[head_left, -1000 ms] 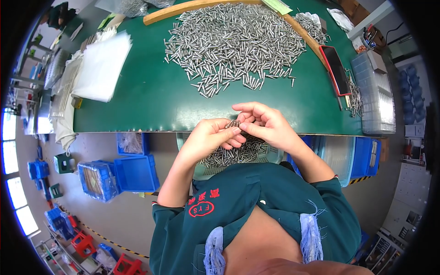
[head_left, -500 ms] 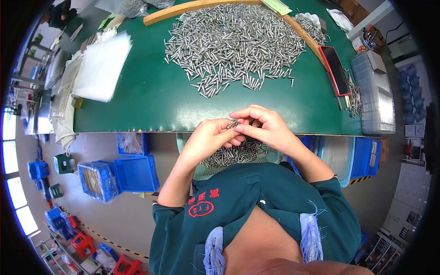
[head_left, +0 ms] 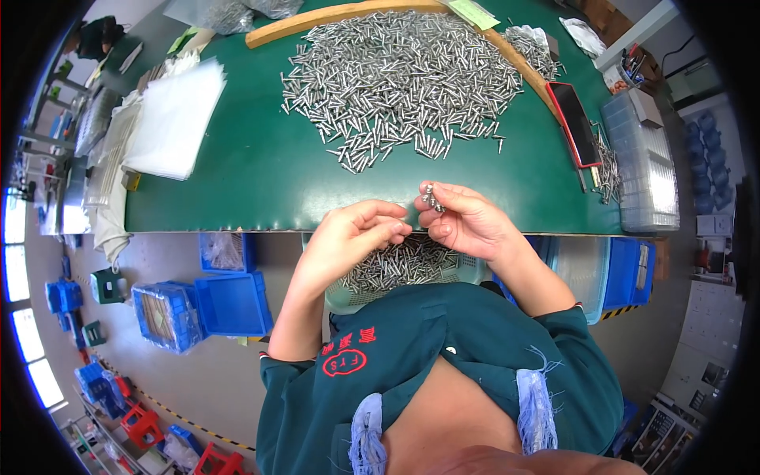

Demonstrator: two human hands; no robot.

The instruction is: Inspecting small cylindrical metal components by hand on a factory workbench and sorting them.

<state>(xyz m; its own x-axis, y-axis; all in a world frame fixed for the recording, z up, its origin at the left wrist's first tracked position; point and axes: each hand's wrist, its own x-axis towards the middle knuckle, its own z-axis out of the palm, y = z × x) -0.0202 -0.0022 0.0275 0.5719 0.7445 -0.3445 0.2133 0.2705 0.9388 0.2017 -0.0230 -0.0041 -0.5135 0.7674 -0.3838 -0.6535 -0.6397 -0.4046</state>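
Many metal pins [head_left: 400, 265] in pale tray [head_left: 342, 299].

you're over a dark green table [head_left: 237, 182] with a far heap of shiny silver pins [head_left: 396, 75]. white plastic sheets [head_left: 174, 119] sit far left; a black phone in a red case [head_left: 576, 123] lies right. your shirt [head_left: 475, 356] is teal with red lettering. blue bins [head_left: 202, 305] stand on the grey floor.

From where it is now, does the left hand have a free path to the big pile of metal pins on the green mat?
Probably yes: the left hand sits at the table edge, and only bare green mat lies between it and the pile of metal pins.
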